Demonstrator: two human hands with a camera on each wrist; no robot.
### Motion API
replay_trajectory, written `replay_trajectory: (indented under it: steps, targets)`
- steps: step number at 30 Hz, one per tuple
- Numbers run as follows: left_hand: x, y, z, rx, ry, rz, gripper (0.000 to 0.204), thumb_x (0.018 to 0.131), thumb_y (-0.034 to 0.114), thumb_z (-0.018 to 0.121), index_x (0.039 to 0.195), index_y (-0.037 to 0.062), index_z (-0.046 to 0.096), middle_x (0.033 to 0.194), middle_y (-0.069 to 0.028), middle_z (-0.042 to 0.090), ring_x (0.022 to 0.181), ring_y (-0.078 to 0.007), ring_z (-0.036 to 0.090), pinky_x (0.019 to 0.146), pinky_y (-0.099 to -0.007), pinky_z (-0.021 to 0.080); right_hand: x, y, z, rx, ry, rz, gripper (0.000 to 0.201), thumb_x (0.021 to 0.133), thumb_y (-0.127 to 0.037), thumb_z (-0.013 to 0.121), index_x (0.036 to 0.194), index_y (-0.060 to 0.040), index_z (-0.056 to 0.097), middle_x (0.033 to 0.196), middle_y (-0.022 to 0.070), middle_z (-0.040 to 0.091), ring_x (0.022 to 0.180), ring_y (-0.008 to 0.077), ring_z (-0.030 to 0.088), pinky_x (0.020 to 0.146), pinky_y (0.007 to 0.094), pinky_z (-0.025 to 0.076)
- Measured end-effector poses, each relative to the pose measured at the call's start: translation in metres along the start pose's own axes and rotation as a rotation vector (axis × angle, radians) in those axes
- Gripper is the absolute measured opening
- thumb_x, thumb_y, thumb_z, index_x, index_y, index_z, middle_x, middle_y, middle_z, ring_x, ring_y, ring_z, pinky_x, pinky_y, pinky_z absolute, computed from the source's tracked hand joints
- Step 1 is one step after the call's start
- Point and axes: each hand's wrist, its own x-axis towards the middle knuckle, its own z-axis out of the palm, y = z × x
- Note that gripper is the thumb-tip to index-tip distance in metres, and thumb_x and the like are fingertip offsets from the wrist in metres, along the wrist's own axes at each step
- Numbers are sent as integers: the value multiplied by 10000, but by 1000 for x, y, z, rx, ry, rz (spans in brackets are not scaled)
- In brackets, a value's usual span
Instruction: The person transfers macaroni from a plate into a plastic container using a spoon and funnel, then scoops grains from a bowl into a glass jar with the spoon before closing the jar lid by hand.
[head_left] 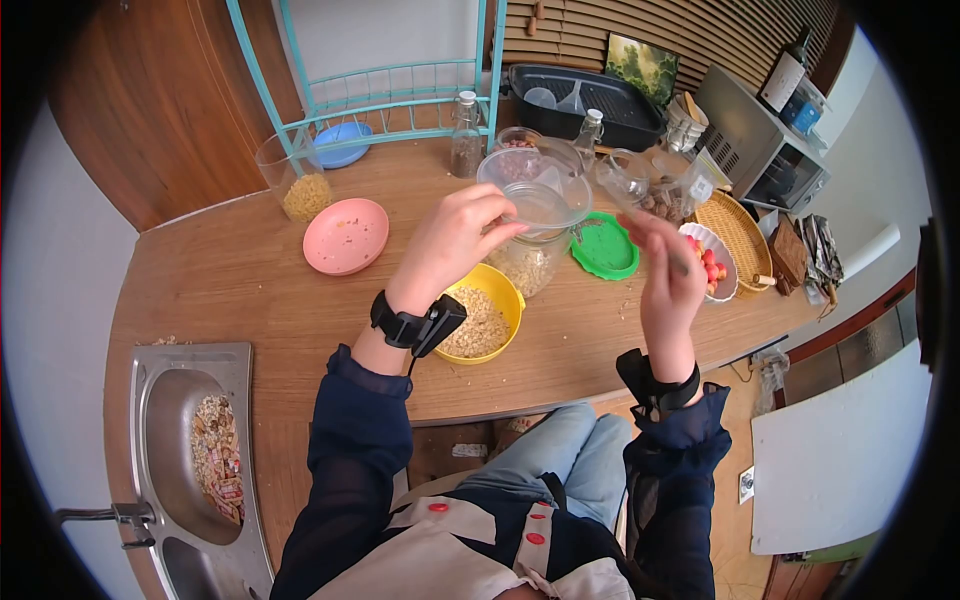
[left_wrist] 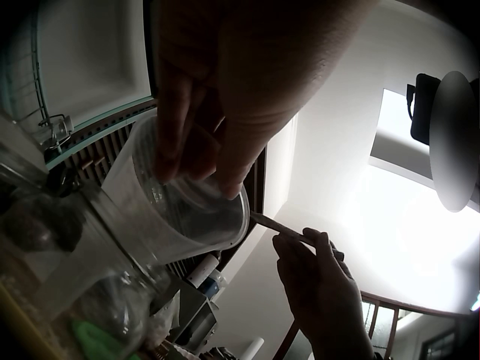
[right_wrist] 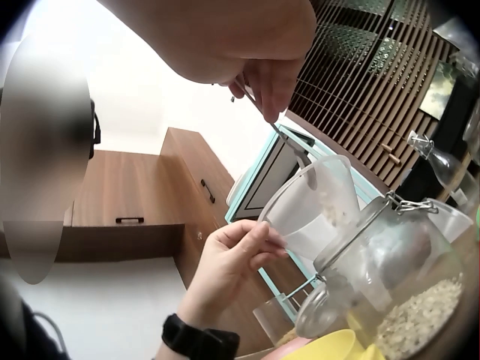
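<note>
My left hand [head_left: 455,240] pinches the rim of a clear plastic funnel [head_left: 548,203], which stands in the mouth of a glass jar [head_left: 528,265] partly filled with oats. In the right wrist view, a few flakes cling inside the funnel [right_wrist: 334,191]. My right hand [head_left: 672,285], raised to the right of the jar, grips a thin-handled metal utensil [right_wrist: 262,109], seemingly a spoon. Its far end is at the funnel's rim in the right wrist view. A yellow bowl [head_left: 517,325] of oats sits below and left of the jar.
A pink plate [head_left: 346,236] lies left and a green lid [head_left: 606,246] right of the jar. Beyond are glass bottles [head_left: 466,135], a teal rack [head_left: 400,135] and a black pan [head_left: 590,105]. A white bowl of red pieces [head_left: 712,262] and wicker basket [head_left: 745,235] stand right; a sink [head_left: 165,430] is left.
</note>
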Motion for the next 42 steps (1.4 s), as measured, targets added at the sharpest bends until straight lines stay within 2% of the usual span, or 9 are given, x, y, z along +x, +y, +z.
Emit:
replay_trajectory:
  steps: [1, 3, 11, 13, 14, 21, 23, 35, 42]
  targets:
    - [0, 0, 0, 0, -3, -4, 150, 747, 107, 655, 778, -23, 588, 779, -87, 575, 676, -211, 577, 570, -279, 482, 0, -4, -1, -306, -95, -208, 151, 822, 33, 526, 968, 36, 568, 966, 160, 617, 891, 270, 621, 764, 310, 495]
    - [0, 0, -1, 18, -25, -8, 164, 745, 114, 659, 810, -18, 587, 804, -84, 580, 682, -202, 580, 578, -278, 483, -3, -10, 0, -365, -133, -407, 263, 704, 78, 596, 958, 13, 593, 977, 157, 617, 841, 295, 618, 719, 323, 494]
    - [-7, 20, -40, -192, 132, -160, 306, 741, 157, 680, 983, 16, 560, 942, -62, 579, 674, -112, 562, 571, -238, 451, -99, -29, -20, -312, -28, -214, 129, 838, -57, 501, 905, 27, 571, 886, 190, 629, 830, 316, 617, 751, 367, 482]
    - [-17, 16, -62, 68, 98, -278, 290, 757, 180, 669, 983, 26, 572, 910, -63, 593, 656, -98, 540, 556, -219, 428, -113, -24, -12, -282, -231, -225, 114, 829, -59, 516, 890, 20, 573, 857, 179, 631, 832, 319, 618, 748, 371, 483]
    - [-23, 16, -71, 89, -5, -381, 320, 793, 288, 622, 956, 17, 575, 861, -108, 595, 633, -157, 555, 593, -256, 443, -112, -19, -3, -187, -295, -233, 116, 749, -8, 596, 864, 9, 588, 898, 169, 625, 815, 313, 617, 699, 354, 494]
    - [-90, -53, -46, 60, -468, -574, 327, 845, 280, 572, 988, -15, 570, 788, -63, 607, 643, -105, 539, 593, -232, 441, -108, 11, 42, -158, -406, -157, 167, 713, 6, 632, 875, -13, 598, 913, 139, 626, 834, 300, 608, 708, 337, 496]
    - [-94, -62, -33, -251, -527, -738, 334, 860, 282, 551, 1009, -17, 566, 788, -54, 608, 665, -92, 542, 592, -230, 442, -109, 17, 51, -180, -402, -178, 183, 709, -23, 648, 887, -24, 604, 924, 126, 627, 842, 288, 608, 704, 340, 497]
    - [-106, -77, -5, -159, -270, -547, 255, 845, 202, 516, 797, -45, 554, 599, -115, 541, 514, -158, 489, 496, -298, 379, -80, -18, 13, -130, -695, -252, 170, 709, -46, 643, 873, -24, 604, 901, 103, 634, 862, 279, 605, 709, 346, 496]
    - [-103, -68, -9, -109, -196, -520, 247, 812, 200, 531, 755, -36, 576, 589, -165, 547, 485, -248, 501, 490, -337, 377, -80, 11, 23, -199, -553, -159, 134, 709, -15, 631, 835, 7, 591, 870, 124, 632, 819, 289, 612, 706, 347, 489]
